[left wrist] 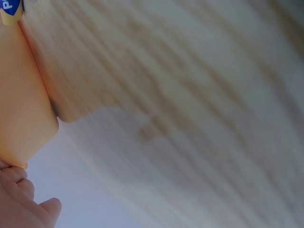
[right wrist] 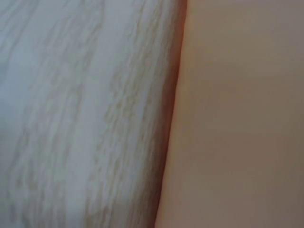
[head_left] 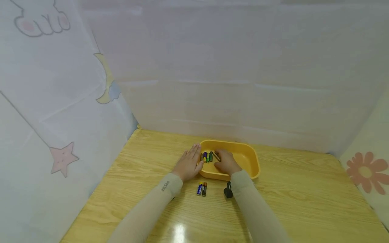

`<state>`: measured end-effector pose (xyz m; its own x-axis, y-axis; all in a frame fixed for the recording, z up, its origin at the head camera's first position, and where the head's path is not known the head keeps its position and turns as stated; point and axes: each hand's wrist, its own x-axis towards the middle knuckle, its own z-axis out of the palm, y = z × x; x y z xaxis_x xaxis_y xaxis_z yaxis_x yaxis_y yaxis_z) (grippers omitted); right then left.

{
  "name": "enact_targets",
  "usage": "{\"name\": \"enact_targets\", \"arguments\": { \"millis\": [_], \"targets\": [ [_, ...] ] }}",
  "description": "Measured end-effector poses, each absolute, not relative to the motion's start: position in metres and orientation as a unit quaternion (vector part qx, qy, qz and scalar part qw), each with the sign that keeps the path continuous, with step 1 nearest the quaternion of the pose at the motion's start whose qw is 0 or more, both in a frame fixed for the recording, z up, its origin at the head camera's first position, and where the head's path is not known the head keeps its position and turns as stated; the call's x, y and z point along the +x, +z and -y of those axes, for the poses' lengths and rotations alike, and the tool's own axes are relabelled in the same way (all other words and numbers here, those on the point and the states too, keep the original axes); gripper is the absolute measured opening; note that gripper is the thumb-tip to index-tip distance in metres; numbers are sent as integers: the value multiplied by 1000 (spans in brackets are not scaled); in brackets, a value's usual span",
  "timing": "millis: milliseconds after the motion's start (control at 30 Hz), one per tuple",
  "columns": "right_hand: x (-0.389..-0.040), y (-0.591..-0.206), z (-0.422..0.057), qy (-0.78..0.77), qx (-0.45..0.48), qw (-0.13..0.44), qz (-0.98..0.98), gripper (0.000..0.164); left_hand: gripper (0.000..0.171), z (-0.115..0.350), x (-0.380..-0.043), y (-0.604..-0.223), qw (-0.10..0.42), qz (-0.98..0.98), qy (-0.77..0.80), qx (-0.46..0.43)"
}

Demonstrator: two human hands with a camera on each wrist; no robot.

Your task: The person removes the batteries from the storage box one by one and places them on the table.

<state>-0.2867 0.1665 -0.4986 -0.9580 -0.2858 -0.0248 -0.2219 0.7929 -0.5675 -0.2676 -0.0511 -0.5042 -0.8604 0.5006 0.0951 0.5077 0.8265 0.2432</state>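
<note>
A yellow plastic basin (head_left: 253, 162) stands on the table, with several batteries (head_left: 208, 157) side by side at its left end. My left hand (head_left: 188, 164) rests against the basin's left rim, its fingers straight; in the left wrist view its fingertips touch the rim. Inside the basin my right hand (head_left: 227, 162) pinches one more battery (head_left: 216, 156), tilted, just right of the row. The right wrist view shows only the basin's outer wall (right wrist: 237, 118) and the table, not the hand.
On the table in front of the basin lie a blue battery (head_left: 199, 189) and a black battery (head_left: 204, 189). A small black object (head_left: 228, 190) sits beside the right sleeve. White printed sheets (head_left: 197, 67) surround the wooden table (head_left: 304, 195) at the back and sides.
</note>
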Motion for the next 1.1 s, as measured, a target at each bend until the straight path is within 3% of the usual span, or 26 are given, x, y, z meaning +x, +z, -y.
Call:
{"name": "enact_targets", "arguments": {
  "millis": [1100],
  "targets": [
    [-286,-499,-167,-357,-66,68,-929,48,70,51,-266,-503,21,955,-132,-265]
  ]
}}
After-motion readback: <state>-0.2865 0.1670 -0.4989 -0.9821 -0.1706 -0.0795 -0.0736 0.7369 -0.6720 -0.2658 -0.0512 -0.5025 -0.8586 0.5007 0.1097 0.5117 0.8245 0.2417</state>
